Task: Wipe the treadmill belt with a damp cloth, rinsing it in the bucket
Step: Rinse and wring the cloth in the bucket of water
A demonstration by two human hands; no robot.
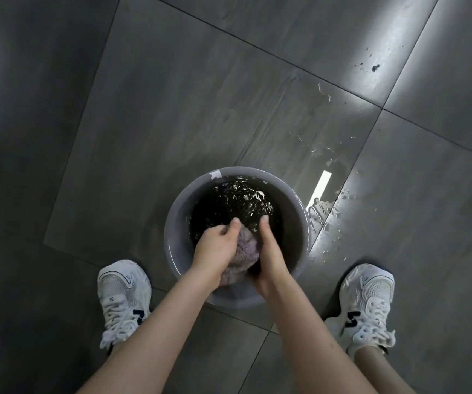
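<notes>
Grip: left hand (217,247) curls its fingers round the cloth (244,251); right hand (270,253) clasps the cloth's other side, thumb straight, remaining fingers hidden underneath. Cloth is bunched between both hands, inside the bucket (173,237) at its near wall, partly in rippled water (237,200). Bucket stands on the tiled floor (172,109) between two white shoes (123,294). A puddle (325,207) lies on the floor just beside the bucket's right side.

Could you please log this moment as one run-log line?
phase: rinse | left hand: grips cloth | right hand: holds cloth | cloth: in bucket | water: rippled | floor: splashed beside bucket
</notes>
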